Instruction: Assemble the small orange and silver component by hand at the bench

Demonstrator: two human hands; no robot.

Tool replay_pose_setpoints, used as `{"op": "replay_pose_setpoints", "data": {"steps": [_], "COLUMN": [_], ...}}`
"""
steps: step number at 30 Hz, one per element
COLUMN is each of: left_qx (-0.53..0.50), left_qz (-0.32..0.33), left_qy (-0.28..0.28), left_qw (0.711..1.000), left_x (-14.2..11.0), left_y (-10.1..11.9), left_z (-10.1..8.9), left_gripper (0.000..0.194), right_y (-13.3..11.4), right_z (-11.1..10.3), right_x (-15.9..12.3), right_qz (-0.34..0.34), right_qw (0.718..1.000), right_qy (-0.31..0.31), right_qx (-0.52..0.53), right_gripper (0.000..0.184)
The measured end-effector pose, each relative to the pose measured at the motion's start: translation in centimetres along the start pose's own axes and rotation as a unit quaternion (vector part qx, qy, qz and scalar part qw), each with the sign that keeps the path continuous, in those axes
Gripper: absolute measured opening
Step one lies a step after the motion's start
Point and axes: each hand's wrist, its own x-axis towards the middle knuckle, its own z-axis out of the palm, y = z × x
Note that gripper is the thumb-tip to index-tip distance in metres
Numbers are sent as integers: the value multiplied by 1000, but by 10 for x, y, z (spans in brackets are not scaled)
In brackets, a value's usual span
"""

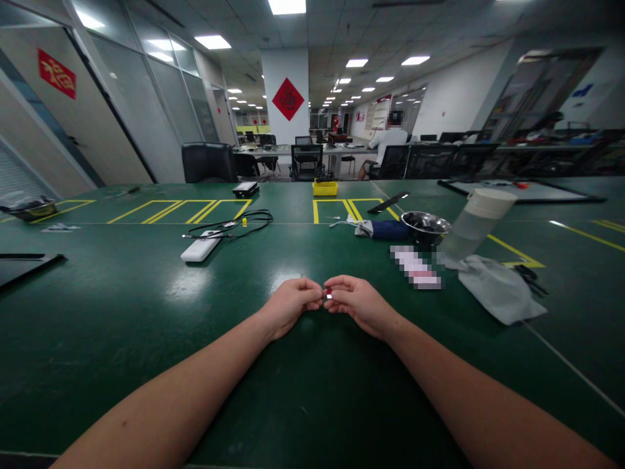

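Note:
My left hand (293, 305) and my right hand (360, 303) meet just above the green table, fingertips almost touching. Between the thumb and fingers of my right hand sits a tiny red and white piece (329, 294); its kind is too small to make out. The fingers of my left hand are pinched together right beside it. Whether they also grip part of it is hidden.
On the green table (122, 339), a white power bank (201, 247) with a black cable (258, 221) lies ahead left. Ahead right are a steel bowl (426, 228), a tall bottle (476, 225), a grey pouch (500, 290) and a blue rolled item (390, 229). A person (389, 142) sits far off.

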Motion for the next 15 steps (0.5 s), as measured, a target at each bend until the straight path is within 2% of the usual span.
{"op": "replay_pose_setpoints", "data": {"steps": [3,6,9,15], "left_qx": [28,4,-34,-87], "left_qz": [5,-6,-14,-15], "left_qy": [2,2,7,-4], "left_qw": [1000,1000,999,996], "left_x": [0,0,-1,-2], "left_y": [-1,2,6,11], "left_z": [0,1,3,5], "left_gripper": [13,10,6,12], "right_y": [0,2,4,4], "right_z": [0,-2,-3,-4], "right_x": [-1,0,2,4], "right_qz": [-8,-17,-13,1], "right_qw": [1000,999,1000,998], "right_qy": [-8,-9,-7,-27], "right_qx": [-23,-26,0,58], "right_gripper": [27,28,24,26]}}
